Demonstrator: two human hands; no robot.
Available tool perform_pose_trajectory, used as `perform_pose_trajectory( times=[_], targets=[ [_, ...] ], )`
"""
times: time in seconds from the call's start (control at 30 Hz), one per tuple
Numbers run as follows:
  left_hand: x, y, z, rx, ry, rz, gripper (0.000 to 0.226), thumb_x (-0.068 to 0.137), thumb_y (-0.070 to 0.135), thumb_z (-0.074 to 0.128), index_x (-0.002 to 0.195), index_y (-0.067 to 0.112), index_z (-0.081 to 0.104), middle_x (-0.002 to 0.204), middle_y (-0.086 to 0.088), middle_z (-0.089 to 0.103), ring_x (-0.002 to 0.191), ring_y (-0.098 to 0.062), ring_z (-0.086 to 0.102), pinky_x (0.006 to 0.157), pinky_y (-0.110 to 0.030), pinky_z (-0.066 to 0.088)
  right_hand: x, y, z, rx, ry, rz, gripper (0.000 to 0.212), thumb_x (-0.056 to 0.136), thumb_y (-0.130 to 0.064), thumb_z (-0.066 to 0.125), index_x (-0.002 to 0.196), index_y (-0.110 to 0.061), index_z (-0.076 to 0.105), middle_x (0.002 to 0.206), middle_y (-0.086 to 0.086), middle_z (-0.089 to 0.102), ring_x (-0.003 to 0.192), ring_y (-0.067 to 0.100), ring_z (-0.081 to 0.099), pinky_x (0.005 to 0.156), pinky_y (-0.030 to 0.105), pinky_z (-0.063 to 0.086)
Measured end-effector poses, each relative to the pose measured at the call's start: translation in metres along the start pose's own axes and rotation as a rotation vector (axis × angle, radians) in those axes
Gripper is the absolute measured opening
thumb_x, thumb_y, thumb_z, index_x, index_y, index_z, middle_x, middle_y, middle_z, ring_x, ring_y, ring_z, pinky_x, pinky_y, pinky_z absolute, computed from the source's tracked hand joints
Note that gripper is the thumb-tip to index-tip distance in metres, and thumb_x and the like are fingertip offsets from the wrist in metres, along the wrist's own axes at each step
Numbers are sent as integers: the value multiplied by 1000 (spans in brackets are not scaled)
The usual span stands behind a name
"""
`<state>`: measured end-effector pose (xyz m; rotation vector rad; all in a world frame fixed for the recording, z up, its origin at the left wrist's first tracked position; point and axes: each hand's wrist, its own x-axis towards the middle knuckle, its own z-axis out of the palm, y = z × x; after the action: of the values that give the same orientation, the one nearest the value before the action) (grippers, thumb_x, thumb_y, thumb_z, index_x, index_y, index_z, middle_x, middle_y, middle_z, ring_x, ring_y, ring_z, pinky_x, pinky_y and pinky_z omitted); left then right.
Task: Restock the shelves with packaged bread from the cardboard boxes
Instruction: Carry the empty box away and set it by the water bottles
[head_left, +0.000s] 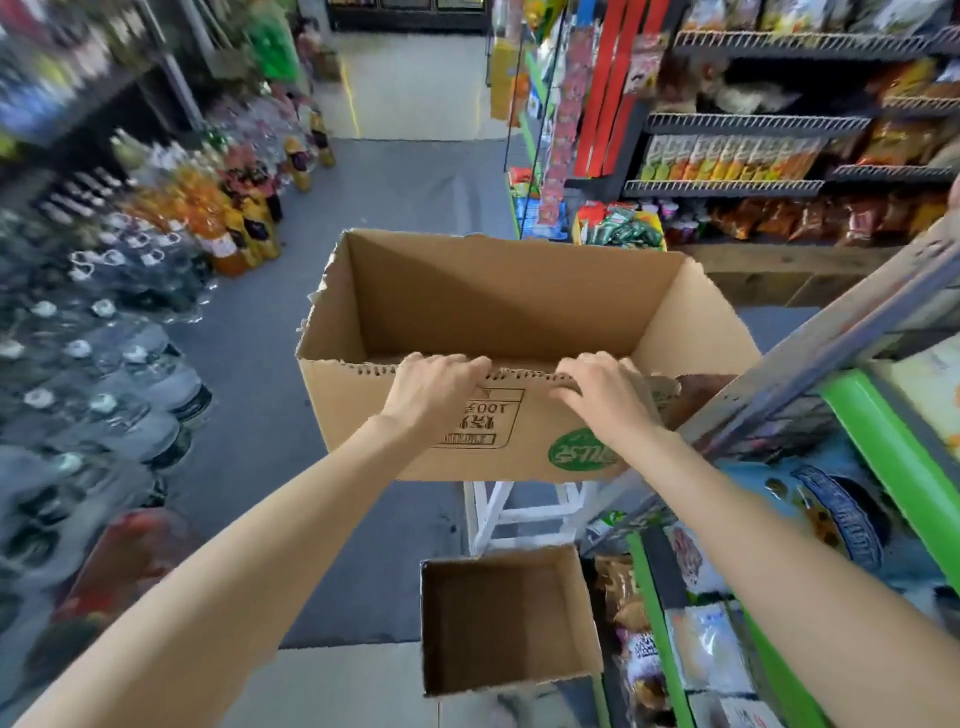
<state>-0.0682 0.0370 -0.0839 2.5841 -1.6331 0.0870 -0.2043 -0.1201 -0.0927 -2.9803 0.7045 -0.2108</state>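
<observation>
Left hand (435, 387) and right hand (602, 387) curled over the near rim of the cardboard box (498, 322) (apparently empty), likely to clear it off the white stool (519, 512).

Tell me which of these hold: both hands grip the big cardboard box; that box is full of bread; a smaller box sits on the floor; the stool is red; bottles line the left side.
1. Both hands, left hand and right hand, grip the large brown cardboard box: true.
2. It is full of bread: false, its visible inside looks empty.
3. A smaller brown cardboard box sits on the floor: true.
4. The stool is red: false, white.
5. Drink bottles line the left: true.
</observation>
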Motion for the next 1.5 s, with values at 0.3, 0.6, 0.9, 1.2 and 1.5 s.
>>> perform_pose_trajectory(
  times=[0.3, 0.6, 0.9, 1.2, 1.5],
  targets=[
    [-131, -73, -50, -13, 39, -346, 31, 88, 12, 53, 116, 20, 43, 109, -1, 63, 102, -26, 58, 79, -38, 35, 0, -150, -22, 108, -29, -354, 32, 92, -45, 51, 109, -21, 62, 104, 0, 66, 100, 22, 62, 72, 29, 36],
    [-324, -135, -79, -145, 55, -580, 12, 94, 17, 51, 103, 19, 57, 106, 1, 61, 102, -24, 56, 79, -35, 31, -72, -327, -36, 152, -217, -571, 30, 86, -48, 59, 102, -23, 65, 103, 1, 68, 100, 24, 62, 77, 33, 46],
    [-481, -162, -113, -32, -135, -698, 27, 86, 27, 63, 108, 19, 50, 116, 1, 61, 114, -21, 53, 87, -38, 34, -152, -484, -34, 241, -364, -794, 22, 86, -44, 62, 99, -26, 66, 102, 0, 66, 98, 21, 60, 81, 37, 51],
    [-595, -181, -154, 121, -110, -1008, 25, 88, 23, 62, 111, 19, 52, 112, 1, 61, 110, -22, 50, 95, -43, 34, -171, -573, -48, 130, -469, -1048, 31, 88, -28, 56, 119, -26, 59, 114, -2, 64, 102, 22, 60, 75, 33, 49],
    [-697, -244, -178, 339, -159, -1248, 30, 89, 20, 60, 117, 22, 53, 115, -5, 57, 115, -25, 47, 106, -48, 32, -233, -702, -47, 321, -429, -1211, 15, 93, -22, 50, 94, -23, 64, 94, -3, 69, 87, 19, 63, 66, 28, 41]
  ],
)
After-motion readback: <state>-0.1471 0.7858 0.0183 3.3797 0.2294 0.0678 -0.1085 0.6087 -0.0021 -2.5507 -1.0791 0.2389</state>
